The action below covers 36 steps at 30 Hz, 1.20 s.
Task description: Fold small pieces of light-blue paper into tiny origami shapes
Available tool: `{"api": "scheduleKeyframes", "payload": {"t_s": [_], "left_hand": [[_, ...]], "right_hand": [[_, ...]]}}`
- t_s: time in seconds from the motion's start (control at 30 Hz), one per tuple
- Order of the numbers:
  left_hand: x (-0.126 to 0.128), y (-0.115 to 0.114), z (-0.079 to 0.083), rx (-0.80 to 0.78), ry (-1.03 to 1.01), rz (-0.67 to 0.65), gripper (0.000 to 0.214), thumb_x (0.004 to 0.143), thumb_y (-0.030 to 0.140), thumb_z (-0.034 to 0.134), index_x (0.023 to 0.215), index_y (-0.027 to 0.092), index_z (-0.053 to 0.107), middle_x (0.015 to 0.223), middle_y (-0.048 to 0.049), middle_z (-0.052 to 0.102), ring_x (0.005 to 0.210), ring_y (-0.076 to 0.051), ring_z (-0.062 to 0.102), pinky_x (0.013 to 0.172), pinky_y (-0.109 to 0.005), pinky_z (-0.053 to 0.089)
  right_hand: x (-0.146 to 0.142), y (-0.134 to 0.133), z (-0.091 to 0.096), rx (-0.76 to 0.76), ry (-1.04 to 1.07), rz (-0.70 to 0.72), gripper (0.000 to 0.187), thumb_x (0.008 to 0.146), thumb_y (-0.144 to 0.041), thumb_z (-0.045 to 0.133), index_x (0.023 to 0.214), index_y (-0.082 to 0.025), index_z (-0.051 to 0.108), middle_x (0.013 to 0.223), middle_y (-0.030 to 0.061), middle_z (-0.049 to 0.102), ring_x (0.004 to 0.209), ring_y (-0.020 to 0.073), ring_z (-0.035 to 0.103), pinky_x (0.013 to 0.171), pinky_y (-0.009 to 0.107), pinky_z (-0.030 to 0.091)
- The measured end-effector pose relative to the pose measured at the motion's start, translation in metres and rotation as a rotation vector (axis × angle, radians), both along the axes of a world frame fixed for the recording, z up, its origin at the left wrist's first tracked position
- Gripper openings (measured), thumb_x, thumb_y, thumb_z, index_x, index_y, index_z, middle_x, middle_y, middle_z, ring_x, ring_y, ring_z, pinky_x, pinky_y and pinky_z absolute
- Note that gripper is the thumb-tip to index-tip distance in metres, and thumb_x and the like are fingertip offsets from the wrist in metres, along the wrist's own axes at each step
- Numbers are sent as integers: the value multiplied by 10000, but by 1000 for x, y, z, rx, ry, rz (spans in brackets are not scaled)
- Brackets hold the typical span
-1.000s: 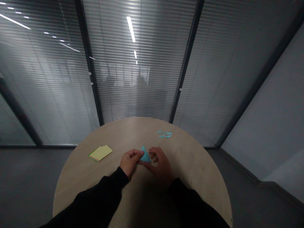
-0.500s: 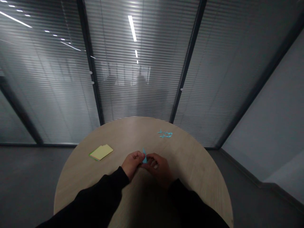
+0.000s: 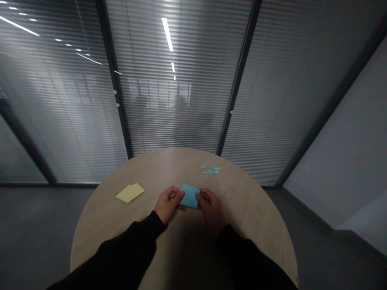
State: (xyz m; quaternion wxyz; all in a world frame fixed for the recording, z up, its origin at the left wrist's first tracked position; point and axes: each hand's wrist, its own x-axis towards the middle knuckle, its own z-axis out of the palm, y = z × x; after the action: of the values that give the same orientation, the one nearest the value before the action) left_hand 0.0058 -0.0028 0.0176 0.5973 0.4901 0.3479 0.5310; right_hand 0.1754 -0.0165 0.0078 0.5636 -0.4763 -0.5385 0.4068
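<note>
A small blue sheet of paper (image 3: 190, 195) is held flat and unfolded just above the round wooden table (image 3: 248, 213). My left hand (image 3: 167, 204) pinches its left edge with thumb and fingers closed. My right hand (image 3: 212, 209) pinches its right edge the same way. Both arms wear black sleeves and reach in from the near edge of the table.
A small stack of yellow and green paper sheets (image 3: 129, 193) lies on the table to the left. Blue paper scraps (image 3: 211, 169) lie at the far right of the tabletop. Glass walls with blinds stand behind the table.
The blue paper was a folded triangle, then a narrow sliver between my fingers; now it is spread open as a flat rectangle, with my hands moved slightly apart.
</note>
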Motion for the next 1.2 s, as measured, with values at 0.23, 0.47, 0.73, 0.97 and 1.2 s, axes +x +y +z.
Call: {"api": "scheduleKeyframes", "payload": {"t_s": [0.23,0.47,0.73,0.97,1.2], "left_hand": [[-2,2,-3,-33,59,-52,493,647,539,813,841,162,562,638,-22,678,518,-150,643,540,-284,547],[0,2,-6,-92,14,-43,468,648,544,805,776,175,546,568,-3,651,497,-148,635,537,-273,532],[-3,2,-4,-64,-9,-20,471,649,511,817,814,176,530,557,27,624,505,-147,637,539,-273,553],[-7,-2,3,3,16,-56,603,748,480,740,1198,178,476,595,51,601,517,-168,645,559,-322,567],[-14,2,-7,294,246,-122,435,796,371,721,1160,164,603,855,-47,666,656,-132,626,608,-254,497]], "right_hand": [[-2,-2,2,25,62,-10,339,804,-405,647,1004,-219,446,701,-11,641,592,168,614,548,275,494],[-3,1,-5,78,18,-2,308,816,-373,643,975,-244,413,735,-27,619,615,159,601,555,259,465],[10,-4,6,317,-337,30,265,885,-200,465,971,-211,715,870,39,681,797,185,626,729,301,478],[17,2,4,271,-270,147,233,815,-203,550,949,-214,740,998,60,709,893,202,649,776,320,504],[18,1,8,182,-182,197,229,837,-398,666,901,-191,739,957,69,707,878,207,645,773,316,508]]}}
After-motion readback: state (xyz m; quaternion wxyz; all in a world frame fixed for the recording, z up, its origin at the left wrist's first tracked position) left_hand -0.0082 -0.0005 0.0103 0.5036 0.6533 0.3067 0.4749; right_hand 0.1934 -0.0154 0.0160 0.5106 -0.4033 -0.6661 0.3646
